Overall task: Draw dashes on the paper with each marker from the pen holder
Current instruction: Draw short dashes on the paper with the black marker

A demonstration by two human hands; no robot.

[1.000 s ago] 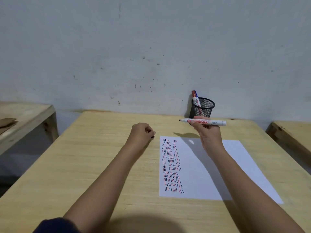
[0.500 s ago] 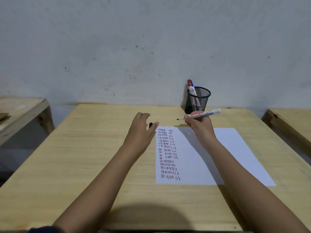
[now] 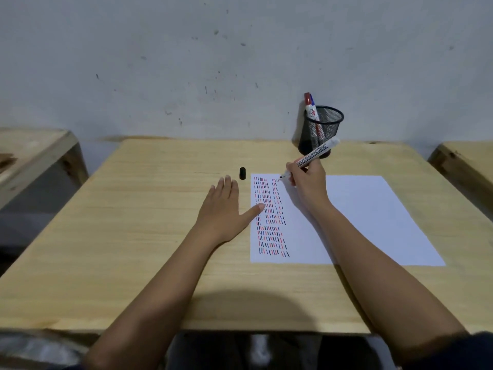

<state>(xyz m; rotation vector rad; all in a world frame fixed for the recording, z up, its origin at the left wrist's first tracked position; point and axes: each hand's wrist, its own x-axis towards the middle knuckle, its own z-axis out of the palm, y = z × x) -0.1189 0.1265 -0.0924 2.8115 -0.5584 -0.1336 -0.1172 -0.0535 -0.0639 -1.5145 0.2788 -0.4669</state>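
On the wooden desk: a white paper (image 3: 360, 217) lies right of centre, with columns of red, blue and black dashes along its left part.
Right hand (image 3: 306, 182): it grips a whiteboard marker (image 3: 310, 160) like a pen; the black tip is now down at the top of the second column, when one second ago the marker was held level in the air above the paper.
Left hand (image 3: 225, 206): open and flat on the desk, thumb on the paper's left edge; a second ago it was a closed fist.
Cap (image 3: 242, 173): a small black cap now stands on the desk, just beyond the left fingers.
Pen holder (image 3: 321, 130): black mesh, at the far edge, with a red-capped marker (image 3: 309, 106) inside.
Meaning: uncapping seems finished, and I judge the black dashes are about to begin.
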